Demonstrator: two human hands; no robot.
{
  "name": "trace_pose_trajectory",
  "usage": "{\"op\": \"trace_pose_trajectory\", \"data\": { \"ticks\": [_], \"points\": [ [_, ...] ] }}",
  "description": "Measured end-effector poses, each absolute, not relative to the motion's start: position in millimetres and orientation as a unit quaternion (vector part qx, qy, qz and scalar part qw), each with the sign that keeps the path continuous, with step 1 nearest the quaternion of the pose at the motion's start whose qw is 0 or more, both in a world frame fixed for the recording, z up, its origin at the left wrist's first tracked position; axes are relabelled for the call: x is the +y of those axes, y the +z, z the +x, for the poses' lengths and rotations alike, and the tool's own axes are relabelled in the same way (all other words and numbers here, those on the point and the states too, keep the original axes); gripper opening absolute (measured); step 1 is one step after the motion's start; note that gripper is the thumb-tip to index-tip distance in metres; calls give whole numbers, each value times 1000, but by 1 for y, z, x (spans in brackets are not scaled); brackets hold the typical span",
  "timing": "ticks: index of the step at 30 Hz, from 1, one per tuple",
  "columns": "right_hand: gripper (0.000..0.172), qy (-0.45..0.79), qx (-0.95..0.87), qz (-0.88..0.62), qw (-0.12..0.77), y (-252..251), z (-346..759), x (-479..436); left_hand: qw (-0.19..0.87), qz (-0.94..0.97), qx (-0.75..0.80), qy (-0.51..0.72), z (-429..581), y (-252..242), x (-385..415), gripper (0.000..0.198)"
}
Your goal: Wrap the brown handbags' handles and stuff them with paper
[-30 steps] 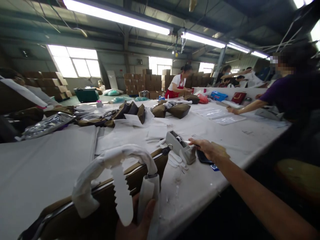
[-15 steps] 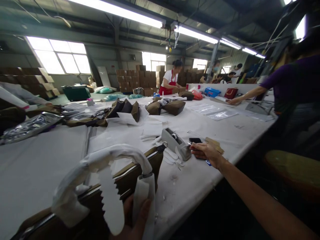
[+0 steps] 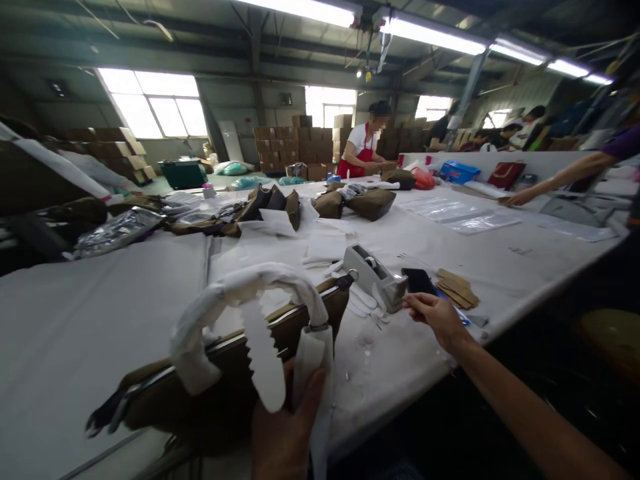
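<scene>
My left hand point(image 3: 287, 427) is closed around the near side of a brown zippered handbag point(image 3: 225, 373), thumb pressed on a white-wrapped strap end. The bag's arched handle point(image 3: 240, 283) is wrapped in white material. A white strip with a notched edge point(image 3: 263, 360) hangs beneath the arch. My right hand point(image 3: 440, 317) pinches at the cutting end of a grey tape dispenser point(image 3: 375, 277), on what looks like the end of clear tape. White strips point(image 3: 361, 300) lie between dispenser and bag.
A black phone point(image 3: 417, 281) and brown card pieces point(image 3: 457, 288) lie beyond my right hand. More brown bags point(image 3: 371, 203) and clear plastic sheets point(image 3: 455, 215) cover the table farther back. A person in a red apron point(image 3: 357, 160) stands opposite; another person's arm point(image 3: 565, 180) reaches in from the right.
The view has turned left-to-right less far, so everything sits farther right in it. My right hand stays by the dispenser, its fingertips now at the cutting end. The left hand keeps the bag, lifted slightly.
</scene>
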State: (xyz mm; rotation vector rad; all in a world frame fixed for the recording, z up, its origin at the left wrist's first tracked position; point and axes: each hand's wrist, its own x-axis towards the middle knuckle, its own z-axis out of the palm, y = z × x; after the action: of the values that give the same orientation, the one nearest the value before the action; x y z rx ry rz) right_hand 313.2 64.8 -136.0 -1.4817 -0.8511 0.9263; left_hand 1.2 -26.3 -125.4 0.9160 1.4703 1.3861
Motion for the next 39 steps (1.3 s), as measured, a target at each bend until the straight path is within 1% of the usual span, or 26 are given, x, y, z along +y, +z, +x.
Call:
{"op": "trace_pose_trajectory", "data": {
  "ticks": [2, 5, 6, 9, 11, 14, 16, 25, 28, 31, 32, 33, 36, 37, 38, 39],
  "points": [
    [43, 413, -405, -601, 552, -127, 290, 41, 445, 391, 592, 546, 3, -121, -27, 54],
    [29, 451, -529, -510, 507, -104, 241, 2, 447, 415, 584, 535, 2, -118, -28, 51],
    [27, 473, -558, -476, 489, -95, 222, -8, 449, 423, 578, 534, 2, -118, -28, 50],
    [27, 499, -613, -414, 451, -73, 174, -20, 455, 439, 564, 532, 2, -117, -30, 47],
    [28, 459, -646, -423, 439, -66, 151, -15, 453, 447, 560, 530, 2, -117, -30, 46],
    [28, 349, -689, -475, 421, -63, 136, 0, 443, 463, 561, 524, 1, -116, -30, 44],
    [27, 303, -703, -505, 399, -62, 136, 6, 441, 469, 560, 522, 0, -115, -30, 42],
    [38, 124, -753, -592, 258, -52, 146, 8, 448, 470, 547, 529, -2, -118, -31, 45],
    [44, 105, -754, -599, 246, -54, 145, 7, 465, 469, 538, 524, -5, -118, -30, 46],
    [52, 103, -739, -607, 275, -58, 148, 10, 491, 456, 523, 527, -6, -116, -31, 48],
    [55, 130, -726, -612, 287, -60, 150, 12, 500, 445, 518, 533, -6, -116, -31, 49],
    [56, 195, -707, -609, 304, -64, 152, 14, 507, 433, 511, 542, -6, -115, -32, 50],
    [62, 497, -612, -515, 338, -85, 155, 20, 540, 395, 490, 559, -5, -113, -33, 50],
    [65, 568, -578, -472, 348, -95, 154, 21, 554, 385, 481, 560, -5, -112, -33, 51],
    [69, 609, -552, -441, 361, -105, 153, 22, 570, 375, 470, 559, -5, -111, -33, 51],
    [72, 625, -536, -424, 376, -116, 150, 22, 587, 367, 459, 557, -5, -110, -33, 52]
  ]
}}
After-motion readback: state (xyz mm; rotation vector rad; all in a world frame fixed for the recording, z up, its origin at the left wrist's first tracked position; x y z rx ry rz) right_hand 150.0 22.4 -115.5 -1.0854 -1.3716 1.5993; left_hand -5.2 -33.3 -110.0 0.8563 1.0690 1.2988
